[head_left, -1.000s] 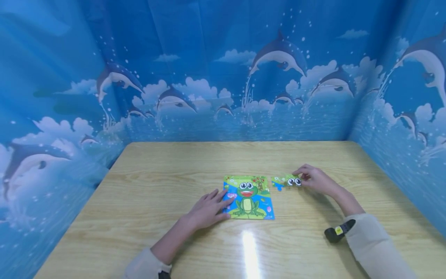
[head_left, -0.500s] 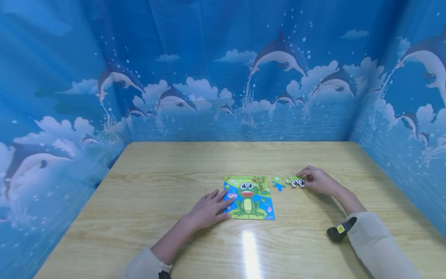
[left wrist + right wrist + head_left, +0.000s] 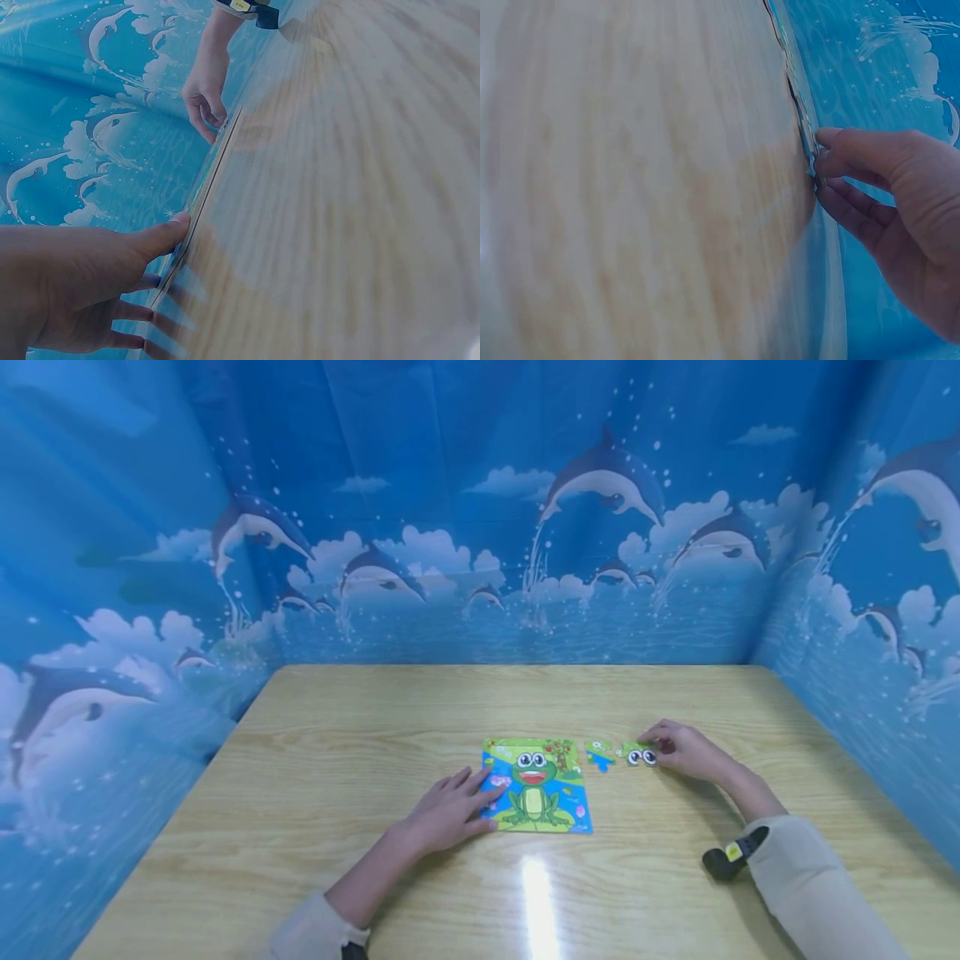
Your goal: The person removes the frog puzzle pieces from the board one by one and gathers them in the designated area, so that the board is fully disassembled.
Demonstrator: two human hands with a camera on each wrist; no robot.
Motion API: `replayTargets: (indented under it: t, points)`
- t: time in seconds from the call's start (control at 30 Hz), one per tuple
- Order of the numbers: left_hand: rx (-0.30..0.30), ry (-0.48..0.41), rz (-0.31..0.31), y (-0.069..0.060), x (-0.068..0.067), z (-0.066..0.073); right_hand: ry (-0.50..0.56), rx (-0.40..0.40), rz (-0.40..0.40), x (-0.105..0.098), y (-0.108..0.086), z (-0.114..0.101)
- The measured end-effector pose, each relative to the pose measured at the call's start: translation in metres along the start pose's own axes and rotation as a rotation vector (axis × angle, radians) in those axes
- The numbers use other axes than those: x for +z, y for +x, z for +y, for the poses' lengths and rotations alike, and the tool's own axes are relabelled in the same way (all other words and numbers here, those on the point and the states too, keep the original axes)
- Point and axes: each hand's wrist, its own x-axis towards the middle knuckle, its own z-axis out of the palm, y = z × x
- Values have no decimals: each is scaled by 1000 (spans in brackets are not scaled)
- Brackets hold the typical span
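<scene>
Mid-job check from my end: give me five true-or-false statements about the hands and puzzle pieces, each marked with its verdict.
1. The left hand rests on the frog board. True.
2. The right hand holds the frog board too. False: it pinches the piece with two eyes.
3. A green-and-blue piece lies between the frog board and the piece with two eyes. True.
4. The green-and-blue piece lies on top of the frog board. False: it lies on the table, right of the board.
5. Both hands are bare. True.
</scene>
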Motion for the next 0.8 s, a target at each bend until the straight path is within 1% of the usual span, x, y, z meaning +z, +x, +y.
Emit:
replayTargets:
  t: [0.5,0.8]
  points:
    - [-6,-7,-8,0,-2,1,23,-14,-4,2,0,7]
    - [-7,-7,-7,0,-1,1,43,-22,1,1,0,7]
